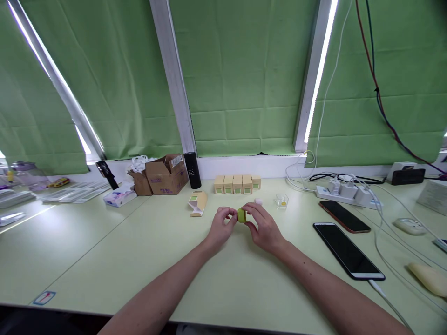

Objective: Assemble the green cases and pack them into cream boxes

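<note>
A small yellow-green block-like object (241,215) is held above the middle of the table. My right hand (262,226) grips it between thumb and fingers from the right. Pinched fingers of my left hand (223,225) meet its left side. Its exact kind is too small to make out. Just behind my right hand lies a small whitish piece (258,201), partly covered. Farther right stands a small clear cup (281,200) with something yellow in it. An opened kraft-paper box (198,203) lies on its side beyond my left hand.
Several small kraft boxes (238,184) stand in a row at the back, near a black cylinder (192,170) and an open carton (166,174). On the right are two phones (349,251), a power strip (345,193) and loose cables. A tissue pack (120,196) lies left.
</note>
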`<state>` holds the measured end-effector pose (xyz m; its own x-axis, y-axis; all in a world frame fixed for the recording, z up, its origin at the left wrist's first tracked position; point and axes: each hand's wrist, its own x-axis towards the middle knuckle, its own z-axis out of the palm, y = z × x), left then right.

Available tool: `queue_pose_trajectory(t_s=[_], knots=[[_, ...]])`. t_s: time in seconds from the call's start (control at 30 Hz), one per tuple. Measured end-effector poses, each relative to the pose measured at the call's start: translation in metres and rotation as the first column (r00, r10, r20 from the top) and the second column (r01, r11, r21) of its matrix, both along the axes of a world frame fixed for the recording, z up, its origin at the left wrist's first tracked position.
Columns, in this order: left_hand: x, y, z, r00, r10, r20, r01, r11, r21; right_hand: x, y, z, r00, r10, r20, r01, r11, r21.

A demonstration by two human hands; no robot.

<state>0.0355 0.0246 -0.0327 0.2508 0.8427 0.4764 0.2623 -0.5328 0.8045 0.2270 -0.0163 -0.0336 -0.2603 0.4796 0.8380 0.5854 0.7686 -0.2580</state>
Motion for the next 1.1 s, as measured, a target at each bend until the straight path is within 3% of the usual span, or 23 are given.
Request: queue_pose_trajectory(t_s=[1.1], knots=[[0.0053, -0.0049, 0.0077, 0.997, 0.081, -0.007, -0.081, 0.996, -0.039, 0.0010, 0.0033, -0.0028, 0.998, 0.026, -0.054, -0.029, 0.998, -0.047]])
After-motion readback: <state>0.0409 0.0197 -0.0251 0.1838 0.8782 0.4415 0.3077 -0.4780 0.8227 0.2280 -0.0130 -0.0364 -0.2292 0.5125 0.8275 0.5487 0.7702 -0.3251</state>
